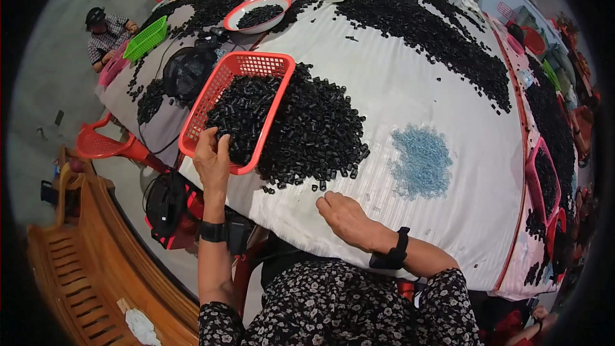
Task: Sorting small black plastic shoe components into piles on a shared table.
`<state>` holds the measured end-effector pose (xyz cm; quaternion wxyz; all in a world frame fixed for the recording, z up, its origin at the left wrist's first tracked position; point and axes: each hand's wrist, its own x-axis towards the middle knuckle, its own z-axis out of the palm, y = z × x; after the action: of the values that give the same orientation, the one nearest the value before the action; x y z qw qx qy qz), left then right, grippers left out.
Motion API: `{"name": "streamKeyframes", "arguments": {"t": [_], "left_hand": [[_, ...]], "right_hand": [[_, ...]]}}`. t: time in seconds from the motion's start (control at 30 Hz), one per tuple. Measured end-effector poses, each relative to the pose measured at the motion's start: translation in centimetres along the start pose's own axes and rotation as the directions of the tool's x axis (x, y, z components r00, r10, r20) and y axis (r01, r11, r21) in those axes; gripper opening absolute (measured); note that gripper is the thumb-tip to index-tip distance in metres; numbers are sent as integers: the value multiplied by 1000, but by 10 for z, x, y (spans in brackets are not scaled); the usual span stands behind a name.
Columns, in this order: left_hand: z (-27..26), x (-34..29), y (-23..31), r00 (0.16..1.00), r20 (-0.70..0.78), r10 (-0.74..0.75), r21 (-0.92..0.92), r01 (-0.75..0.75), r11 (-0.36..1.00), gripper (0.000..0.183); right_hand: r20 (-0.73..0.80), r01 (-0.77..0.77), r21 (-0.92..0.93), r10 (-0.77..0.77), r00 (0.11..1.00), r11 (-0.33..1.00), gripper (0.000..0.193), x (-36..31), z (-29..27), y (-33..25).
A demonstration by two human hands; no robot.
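My left hand [213,157] is at the near left corner of a red plastic basket [237,170], fingers bent over its rim and the thumb apart from them; nothing shows between them. Small black tubular plastic pieces [246,106] partly fill the basket. Beside it, a heap of the same black pieces [314,131] spreads over the white cloth [384,237]. Just in front of that heap my right hand [349,218] is closed, fingertips pressed together low over the cloth. Whatever it holds, if anything, is hidden. To its right lies a patch of small clear bluish pieces [421,160].
More black pieces [423,32] cover the far side. A red-rimmed bowl [258,13] and a green basket [146,38] stand at the far left, near a seated person [109,38]. A pink basket [542,179] is at right. A wooden bench [96,263] stands at lower left.
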<state>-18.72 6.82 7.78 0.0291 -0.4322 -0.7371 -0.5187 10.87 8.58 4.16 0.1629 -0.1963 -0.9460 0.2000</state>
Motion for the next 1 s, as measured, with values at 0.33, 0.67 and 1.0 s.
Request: {"name": "streamKeyframes", "arguments": {"t": [0.33, 0.67, 1.0], "left_hand": [[3, -19, 4, 932, -175, 319, 222, -278, 934, 24], [55, -126, 58, 808, 392, 441, -89, -444, 892, 18], [82, -130, 54, 743, 521, 421, 76, -531, 844, 28]], "right_hand": [[-154, -44, 162, 70, 986, 986, 16, -7, 18, 9], [-254, -220, 612, 452, 855, 760, 12, -11, 9, 11], [-213, -266, 711, 560, 801, 651, 12, -11, 12, 19]]}}
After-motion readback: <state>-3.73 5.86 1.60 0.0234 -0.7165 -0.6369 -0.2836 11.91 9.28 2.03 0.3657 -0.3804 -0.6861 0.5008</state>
